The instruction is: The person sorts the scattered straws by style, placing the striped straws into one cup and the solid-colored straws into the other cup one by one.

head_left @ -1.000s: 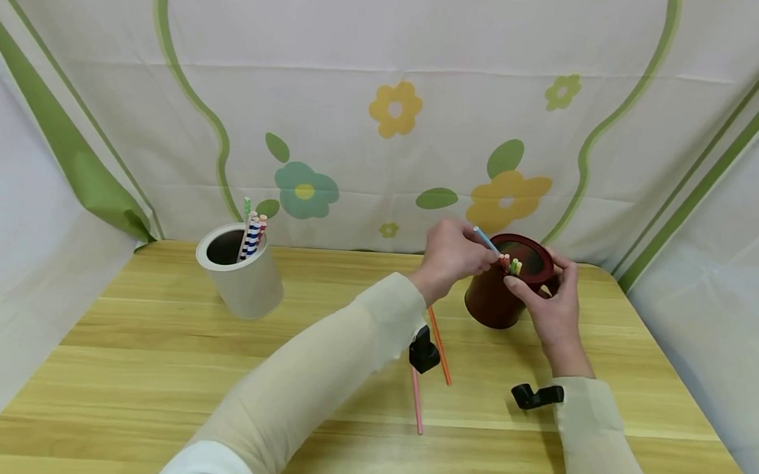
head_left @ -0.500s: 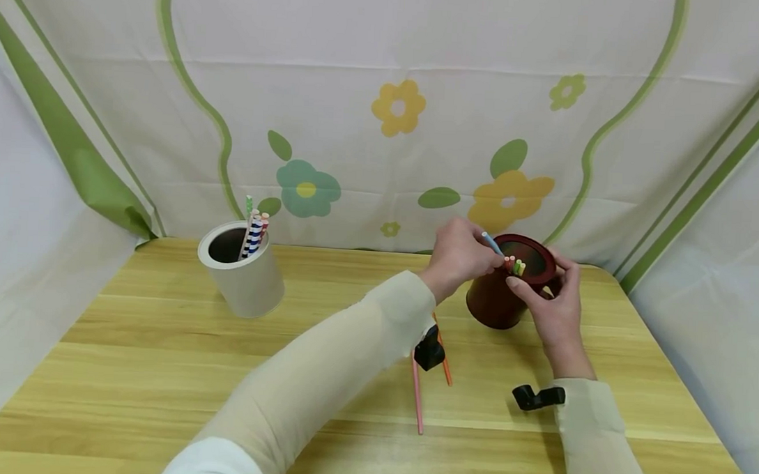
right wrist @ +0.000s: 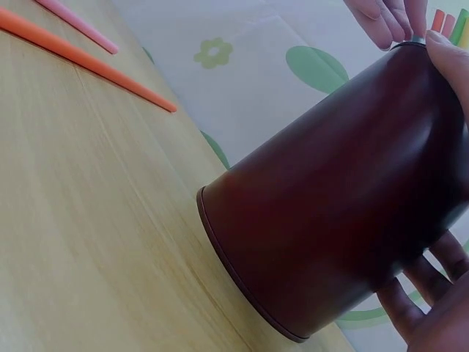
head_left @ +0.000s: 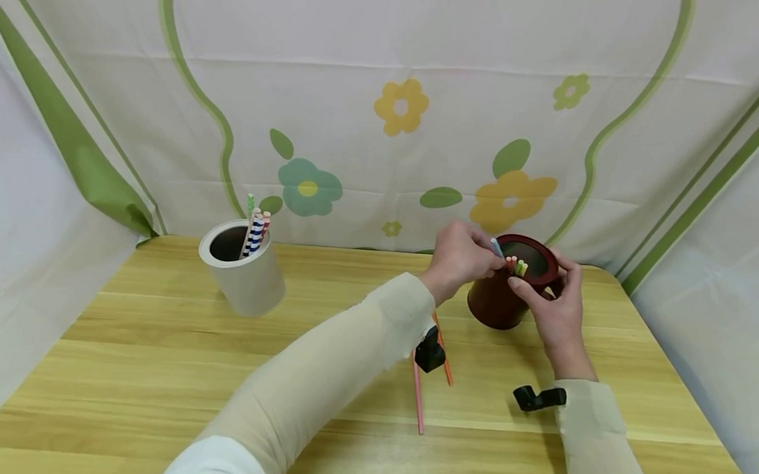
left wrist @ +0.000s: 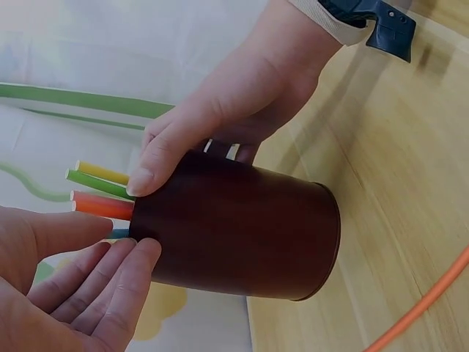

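Note:
A blue straw (head_left: pixel 496 247) stands at the near left rim of a dark red cup (head_left: pixel 495 304), its upper end showing above the fingers of my left hand (head_left: pixel 457 257), which pinches it. The left wrist view has the blue straw (left wrist: pixel 117 234) between thumb and fingers, one fingertip against the cup's side. My right hand (head_left: pixel 555 320) grips the cup from the right, thumb at the near rim and fingers round the far side. Beside the blue straw, several straws poke out of the cup: red ones (left wrist: pixel 102 205), a green one (left wrist: pixel 99 182) and a yellow one (left wrist: pixel 102 172).
On the wooden table (head_left: pixel 161 383), an orange straw (head_left: pixel 444 358) and a pink straw (head_left: pixel 418 406) lie partly under my left forearm. A white cup (head_left: pixel 252 285) at the back left holds striped and patterned straws (head_left: pixel 254 236). A flowered cloth (head_left: pixel 334 110) hangs behind.
The blue straw has sunk lower into the dark red cup, less of it showing above my left hand. My left hand has shifted slightly right; my right hand keeps its grip.

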Available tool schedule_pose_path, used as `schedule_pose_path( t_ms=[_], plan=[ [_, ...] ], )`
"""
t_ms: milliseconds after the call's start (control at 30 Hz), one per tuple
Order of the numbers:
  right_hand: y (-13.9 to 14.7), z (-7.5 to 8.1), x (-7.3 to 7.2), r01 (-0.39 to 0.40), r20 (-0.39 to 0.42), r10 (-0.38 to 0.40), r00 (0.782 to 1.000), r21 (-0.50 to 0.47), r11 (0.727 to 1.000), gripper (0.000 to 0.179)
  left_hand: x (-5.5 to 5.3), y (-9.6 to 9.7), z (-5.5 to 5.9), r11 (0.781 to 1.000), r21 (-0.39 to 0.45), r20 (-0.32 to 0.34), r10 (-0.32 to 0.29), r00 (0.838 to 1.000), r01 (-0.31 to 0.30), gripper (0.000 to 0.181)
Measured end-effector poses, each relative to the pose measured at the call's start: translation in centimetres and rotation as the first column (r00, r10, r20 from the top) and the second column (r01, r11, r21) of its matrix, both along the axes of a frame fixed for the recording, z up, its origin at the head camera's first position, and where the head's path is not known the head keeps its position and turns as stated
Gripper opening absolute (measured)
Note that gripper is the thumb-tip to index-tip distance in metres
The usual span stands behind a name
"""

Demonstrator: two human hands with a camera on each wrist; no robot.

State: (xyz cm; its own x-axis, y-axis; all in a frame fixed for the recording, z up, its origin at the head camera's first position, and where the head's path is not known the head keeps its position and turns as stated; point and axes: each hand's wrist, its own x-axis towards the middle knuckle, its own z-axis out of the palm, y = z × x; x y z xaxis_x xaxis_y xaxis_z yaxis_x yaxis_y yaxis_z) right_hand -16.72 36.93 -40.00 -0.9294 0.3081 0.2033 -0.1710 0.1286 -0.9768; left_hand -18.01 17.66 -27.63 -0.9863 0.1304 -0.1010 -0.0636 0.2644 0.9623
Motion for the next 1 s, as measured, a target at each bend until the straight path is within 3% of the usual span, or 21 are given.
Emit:
schedule_pose_path(
  t_ms=[333, 533, 633, 767, 1000],
  plan=[
    [0.0, -0.1, 0.0, -0.009, -0.007, 0.009, 1.0, -0.009, 1.0, 0.078, 0.2, 0.0, -0.3, 1.0, 0.03, 0.063, 0.003, 0.998, -0.005, 0.01],
    [-0.1, -0.1, 0.0, -0.01, -0.009, 0.01, 1.0, -0.003, 1.0, 0.078, 0.4, -1.1, -0.7, 0.989, 0.138, 0.117, -0.063, 0.991, 0.046, 0.005],
    [-0.1, -0.1, 0.0, -0.002, -0.011, 0.002, 1.0, 0.005, 1.0, 0.078, 0.5, -2.0, -1.0, 0.967, 0.238, 0.175, -0.136, 0.975, 0.092, 0.005],
    [-0.2, -0.1, 0.0, 0.013, -0.009, -0.012, 1.0, 0.023, 1.0, 0.078, 0.7, -3.4, -1.5, 0.93, 0.339, 0.249, -0.237, 0.939, 0.145, 0.007],
    [-0.2, -0.1, 0.0, 0.014, -0.01, -0.014, 1.0, 0.02, 1.0, 0.078, 1.9, -6.2, -2.5, 0.907, 0.323, 0.265, -0.362, 0.894, 0.271, 0.016]
  ],
)
